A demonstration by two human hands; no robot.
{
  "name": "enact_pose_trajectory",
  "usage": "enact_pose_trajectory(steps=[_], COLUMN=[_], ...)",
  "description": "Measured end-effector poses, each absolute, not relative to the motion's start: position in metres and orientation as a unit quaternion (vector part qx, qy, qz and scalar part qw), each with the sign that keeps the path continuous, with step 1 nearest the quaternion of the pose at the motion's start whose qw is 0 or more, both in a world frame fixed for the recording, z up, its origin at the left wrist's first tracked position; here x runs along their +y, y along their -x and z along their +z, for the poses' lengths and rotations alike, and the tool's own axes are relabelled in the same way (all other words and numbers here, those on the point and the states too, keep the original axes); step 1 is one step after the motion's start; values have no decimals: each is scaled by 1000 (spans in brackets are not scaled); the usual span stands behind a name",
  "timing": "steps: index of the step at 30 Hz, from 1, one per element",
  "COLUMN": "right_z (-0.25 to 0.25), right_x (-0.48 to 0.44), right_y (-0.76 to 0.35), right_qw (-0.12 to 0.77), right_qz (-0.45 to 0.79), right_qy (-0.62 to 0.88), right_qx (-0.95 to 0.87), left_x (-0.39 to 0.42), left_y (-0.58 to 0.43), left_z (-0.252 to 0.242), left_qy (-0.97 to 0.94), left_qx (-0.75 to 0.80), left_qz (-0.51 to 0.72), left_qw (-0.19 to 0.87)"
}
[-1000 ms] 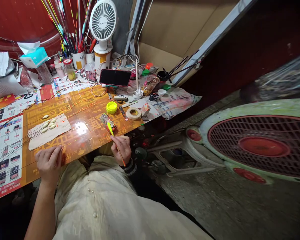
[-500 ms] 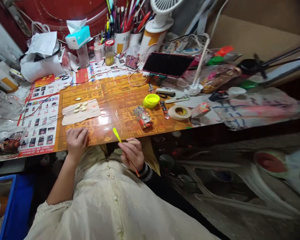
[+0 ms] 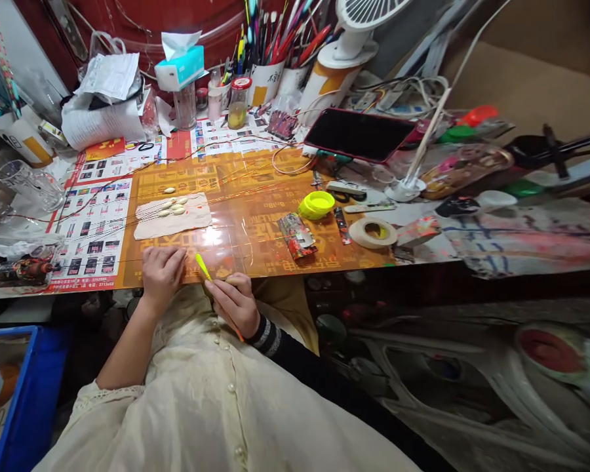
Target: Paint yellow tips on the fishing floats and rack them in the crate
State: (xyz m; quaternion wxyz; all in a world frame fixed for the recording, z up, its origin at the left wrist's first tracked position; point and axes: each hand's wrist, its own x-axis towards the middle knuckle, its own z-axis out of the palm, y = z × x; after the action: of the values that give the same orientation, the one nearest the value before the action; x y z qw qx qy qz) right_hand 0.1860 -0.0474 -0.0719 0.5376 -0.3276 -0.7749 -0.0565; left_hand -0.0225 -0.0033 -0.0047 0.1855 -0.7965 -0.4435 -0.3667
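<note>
Nearest me, the right hand (image 3: 238, 305) grips a slim stick (image 3: 203, 265), its bright yellow end reaching past the table's near edge. The left hand (image 3: 162, 275) rests on that edge, fingers bent; whether they pinch anything I can't tell. A blue bin (image 3: 34, 400) sits low on the left. The table (image 3: 246, 242) wears a shiny orange sheet (glare whitens its middle) beside printed paper. Pale pods (image 3: 178, 209) lie on a cloth (image 3: 150, 226); rightward stand a yellow pot (image 3: 316, 205) and a tape roll (image 3: 361, 237). Behind them a dark phone (image 3: 358, 134) leans; farther back come tissues (image 3: 181, 69), a white fan (image 3: 354, 44) and a red wall (image 3: 132, 33).
</note>
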Motion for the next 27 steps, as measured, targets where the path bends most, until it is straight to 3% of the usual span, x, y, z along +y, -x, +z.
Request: enact_pose_trajectory(steps=[27], right_z=[-72], right_x=[-49], right_y=[-184], right_qw=[538], right_qz=[-59], right_qy=[343], right_qx=[-767], left_x=[-4], left_y=[23], left_z=[-6], left_qy=[794], left_qx=[-456], left_qz=[-363], left_qw=[170])
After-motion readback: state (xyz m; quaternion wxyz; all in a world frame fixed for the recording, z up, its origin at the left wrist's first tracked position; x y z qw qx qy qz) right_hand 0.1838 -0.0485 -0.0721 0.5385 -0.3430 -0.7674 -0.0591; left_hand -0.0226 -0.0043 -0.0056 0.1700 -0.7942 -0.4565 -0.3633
